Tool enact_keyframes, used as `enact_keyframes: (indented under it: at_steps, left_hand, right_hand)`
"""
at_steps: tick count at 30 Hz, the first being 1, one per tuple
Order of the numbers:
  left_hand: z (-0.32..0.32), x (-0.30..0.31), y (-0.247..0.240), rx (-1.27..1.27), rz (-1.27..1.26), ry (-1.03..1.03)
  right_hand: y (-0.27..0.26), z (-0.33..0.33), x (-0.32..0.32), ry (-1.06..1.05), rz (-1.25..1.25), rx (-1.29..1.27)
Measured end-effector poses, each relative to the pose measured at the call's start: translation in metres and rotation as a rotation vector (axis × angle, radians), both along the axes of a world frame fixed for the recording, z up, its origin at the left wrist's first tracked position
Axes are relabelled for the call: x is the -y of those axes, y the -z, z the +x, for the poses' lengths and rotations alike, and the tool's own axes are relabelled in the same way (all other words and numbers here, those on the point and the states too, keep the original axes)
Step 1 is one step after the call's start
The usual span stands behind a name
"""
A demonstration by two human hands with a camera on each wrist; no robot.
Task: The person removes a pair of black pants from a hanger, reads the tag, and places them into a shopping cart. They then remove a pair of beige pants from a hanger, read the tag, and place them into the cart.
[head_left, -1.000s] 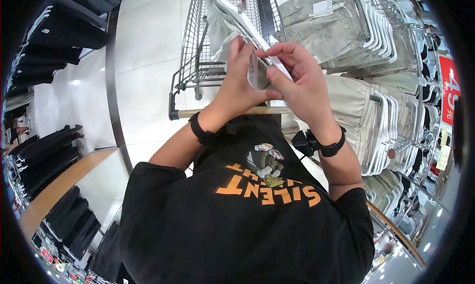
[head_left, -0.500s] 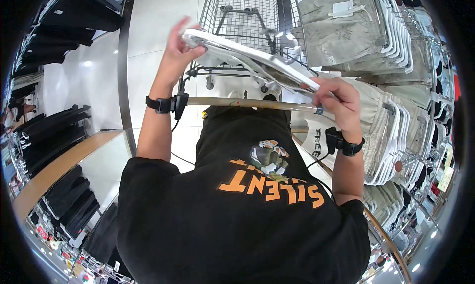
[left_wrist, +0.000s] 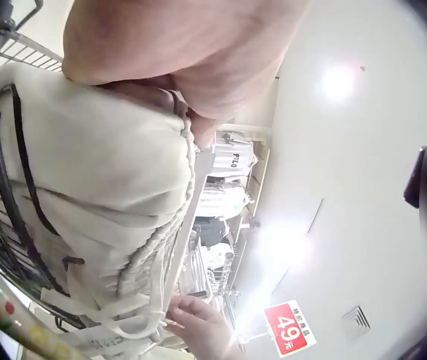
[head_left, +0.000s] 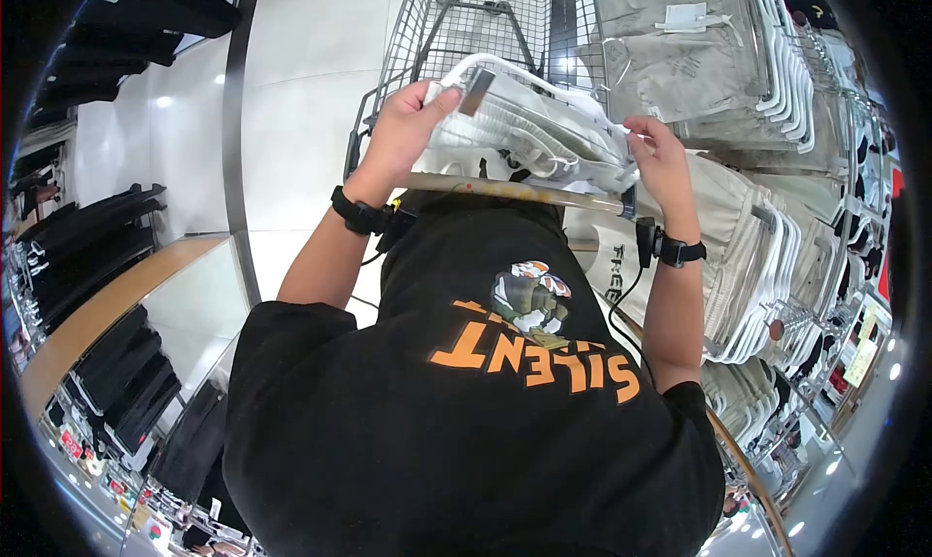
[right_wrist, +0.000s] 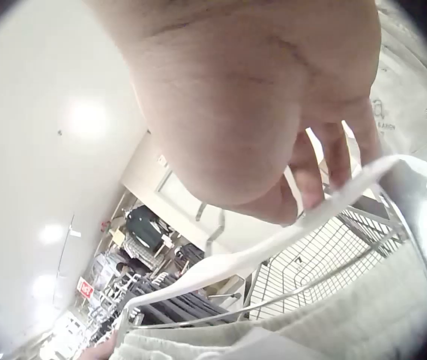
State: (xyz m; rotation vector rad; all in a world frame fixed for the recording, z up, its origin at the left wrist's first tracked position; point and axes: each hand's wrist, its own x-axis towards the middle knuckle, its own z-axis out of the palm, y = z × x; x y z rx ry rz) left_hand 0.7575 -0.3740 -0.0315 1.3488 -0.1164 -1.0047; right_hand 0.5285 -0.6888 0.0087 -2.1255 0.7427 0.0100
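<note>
Off-white drawstring trousers (head_left: 553,144) hang from a white clip hanger (head_left: 529,74), held crosswise over the cart's handle end. My left hand (head_left: 403,135) grips the hanger's left end at the waistband, thumb on top beside a metal clip (head_left: 476,92). At the opposite end, my right hand (head_left: 665,168) pinches the hanger between thumb and fingers. In the left wrist view, the gathered waistband (left_wrist: 172,210) runs from the left palm toward the right hand. The right wrist view shows the fingers (right_wrist: 307,176) behind the hanger's white bar.
A wire shopping cart (head_left: 398,47) stands in front, its handle bar (head_left: 515,193) close to my waist. Racks of grey and beige trousers (head_left: 680,67) line the right. Dark garments (head_left: 146,42) hang on the left, beyond pale floor tiles (head_left: 311,101).
Both hands were close together at the hanger, then moved apart to its two ends. The hanger has come level and lower, and the trousers now face up near the cart handle.
</note>
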Motion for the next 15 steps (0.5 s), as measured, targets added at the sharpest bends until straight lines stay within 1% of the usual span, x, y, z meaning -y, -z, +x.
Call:
enact_keyframes:
  at_steps: [1, 2, 4, 5, 7, 8, 10, 11, 13, 14, 15]
  left_hand:
    - [-0.002, -0.003, 0.004, 0.036, 0.036, 0.064]
    - [-0.007, -0.005, 0.002, 0.079, 0.016, 0.093]
    - [-0.013, -0.007, -0.002, 0.105, 0.018, 0.089]
    - [-0.016, -0.008, -0.004, 0.133, 0.016, 0.091]
    - [-0.018, -0.009, -0.009, 0.162, 0.045, 0.088]
    - [-0.019, -0.009, -0.009, 0.156, 0.027, 0.083]
    - [-0.022, -0.010, -0.009, 0.152, 0.013, 0.071]
    - [-0.023, -0.010, -0.006, 0.152, 0.009, 0.068]
    - [-0.023, -0.011, -0.004, 0.151, 0.007, 0.059]
    - [-0.023, -0.011, -0.003, 0.155, 0.005, 0.064]
    - [-0.024, -0.012, -0.003, 0.159, 0.004, 0.068]
  right_hand:
    - [-0.001, 0.004, -0.007, -0.076, -0.153, 0.021]
    - [-0.007, 0.012, -0.016, -0.081, -0.148, 0.019]
    - [-0.024, 0.036, -0.037, -0.145, -0.128, 0.112]
    - [-0.031, 0.049, -0.047, -0.147, -0.126, 0.108]
    - [-0.040, 0.076, -0.065, -0.219, -0.031, 0.162]
    - [-0.041, 0.088, -0.073, -0.224, -0.027, 0.162]
    - [-0.038, 0.110, -0.086, -0.367, -0.035, 0.260]
    - [-0.031, 0.119, -0.089, -0.373, -0.032, 0.264]
    - [-0.013, 0.134, -0.094, -0.410, 0.165, 0.156]
    - [-0.007, 0.139, -0.097, -0.375, 0.266, 0.151]
    - [-0.005, 0.146, -0.092, -0.382, 0.269, 0.150]
